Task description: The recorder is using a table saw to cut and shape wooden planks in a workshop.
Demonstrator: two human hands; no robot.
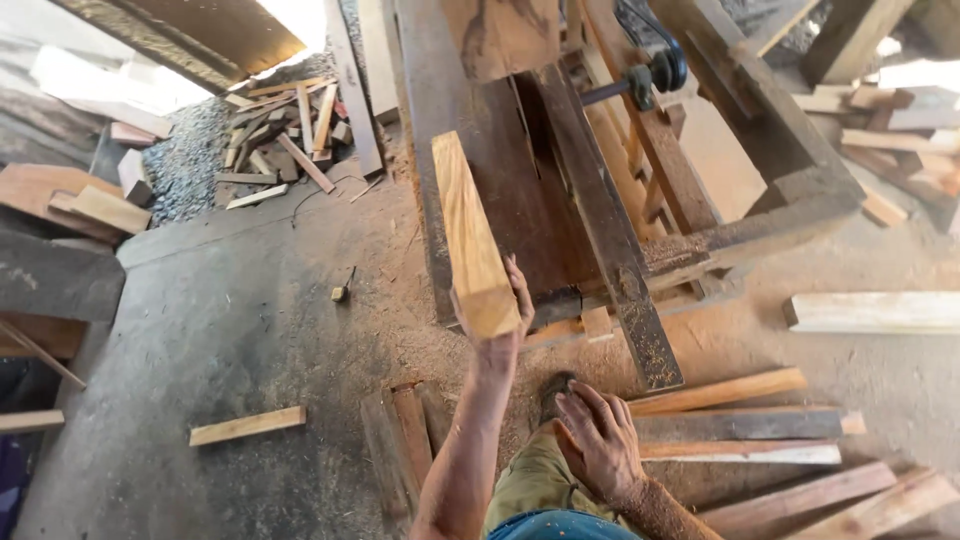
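My left hand (500, 335) grips the near end of a pale wooden block (470, 235), which points away from me over the dark wooden saw table (600, 220). My right hand (598, 440) hangs lower with fingers spread and loose, holding nothing, above my knee and beside several planks (740, 425) on the floor. Sawdust covers the forearm of that hand.
A belt pulley (655, 75) sits at the back of the saw table. Offcuts are piled at the upper left (285, 135), a short strip (247, 425) lies on the concrete floor, and more boards lie to the right (875, 312). Sawdust is spread under the table.
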